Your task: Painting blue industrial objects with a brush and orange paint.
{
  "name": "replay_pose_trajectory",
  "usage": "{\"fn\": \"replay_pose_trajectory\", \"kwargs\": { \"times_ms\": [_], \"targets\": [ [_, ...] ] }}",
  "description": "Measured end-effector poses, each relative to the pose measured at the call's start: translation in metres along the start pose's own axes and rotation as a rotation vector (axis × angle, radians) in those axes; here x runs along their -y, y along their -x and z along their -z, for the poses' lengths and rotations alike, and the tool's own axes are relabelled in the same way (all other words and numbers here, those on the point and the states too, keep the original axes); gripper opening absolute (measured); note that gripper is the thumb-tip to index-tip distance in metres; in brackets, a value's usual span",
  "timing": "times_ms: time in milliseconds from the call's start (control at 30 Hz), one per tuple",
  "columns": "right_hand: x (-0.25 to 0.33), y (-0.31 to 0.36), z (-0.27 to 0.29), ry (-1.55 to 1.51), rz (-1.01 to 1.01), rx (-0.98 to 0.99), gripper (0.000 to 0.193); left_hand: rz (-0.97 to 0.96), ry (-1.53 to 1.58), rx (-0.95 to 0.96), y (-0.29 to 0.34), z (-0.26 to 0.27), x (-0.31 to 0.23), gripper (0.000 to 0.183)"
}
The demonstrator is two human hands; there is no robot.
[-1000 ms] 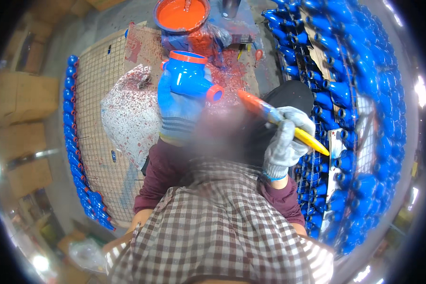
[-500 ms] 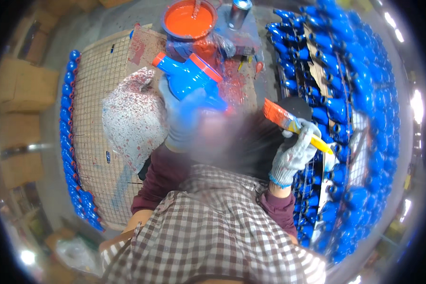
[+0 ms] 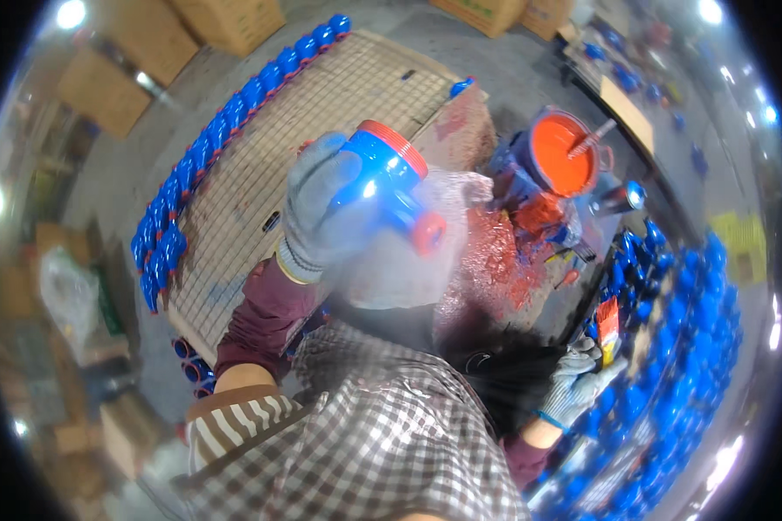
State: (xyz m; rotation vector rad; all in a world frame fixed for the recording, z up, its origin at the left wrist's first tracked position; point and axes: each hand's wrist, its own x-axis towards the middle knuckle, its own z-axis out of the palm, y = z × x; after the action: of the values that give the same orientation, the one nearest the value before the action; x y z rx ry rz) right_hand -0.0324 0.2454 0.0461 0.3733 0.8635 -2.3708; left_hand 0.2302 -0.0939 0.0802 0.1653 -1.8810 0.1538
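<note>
Head view swings left with us, bringing the glossy blue, red-rimmed pipe fitting (image 3: 387, 181) toward the tan wire-mesh panel (image 3: 235, 204) and away from the red paint bucket (image 3: 526, 167); brushing seems paused. Our grey-gloved left hand (image 3: 314, 195) grasps the fitting's left side; our grey-gloved right hand (image 3: 575, 384) holds the red-bristled, yellow-handled paintbrush (image 3: 608, 326) well apart, at right.

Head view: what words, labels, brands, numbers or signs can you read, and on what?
No text is readable.
Brown cardboard boxes along the top edge: faint marks, too blurred to read.
Flat yellow sheet at far right: too blurred to tell.
Shiny blue fitting with red rims: no lettering visible.
</note>
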Motion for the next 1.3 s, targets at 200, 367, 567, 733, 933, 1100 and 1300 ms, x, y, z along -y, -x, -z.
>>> {"fn": "replay_pose_trajectory", "kwargs": {
  "times_ms": [200,367,567,733,933,1100,1300],
  "targets": [
    [-0.104,0.031,-0.132,0.496,0.359,-0.158,0.052,0.467,-0.075,0.010,0.032,0.036,-0.016,0.077],
    [-0.146,0.033,-0.167,0.638,0.425,0.221,0.054,0.720,-0.071,0.008,0.050,0.059,-0.027,0.076],
    [-0.182,0.055,-0.176,0.758,0.441,0.829,0.025,0.804,0.116,-0.003,0.064,0.066,-0.028,0.074],
    [-0.194,0.061,-0.189,0.884,0.484,1.025,0.029,0.792,0.107,0.101,0.074,0.068,-0.017,0.079],
    [-0.195,0.058,-0.202,1.046,0.657,1.113,0.028,0.664,0.034,0.139,0.068,0.063,-0.013,0.077],
    [-0.189,0.068,-0.212,1.208,0.901,1.164,0.026,0.712,0.137,0.219,0.068,0.063,-0.014,0.068],
    [-0.187,0.071,-0.195,1.302,1.054,1.234,0.037,0.671,0.003,-0.011,0.066,0.047,-0.028,0.090]
  ]
}}
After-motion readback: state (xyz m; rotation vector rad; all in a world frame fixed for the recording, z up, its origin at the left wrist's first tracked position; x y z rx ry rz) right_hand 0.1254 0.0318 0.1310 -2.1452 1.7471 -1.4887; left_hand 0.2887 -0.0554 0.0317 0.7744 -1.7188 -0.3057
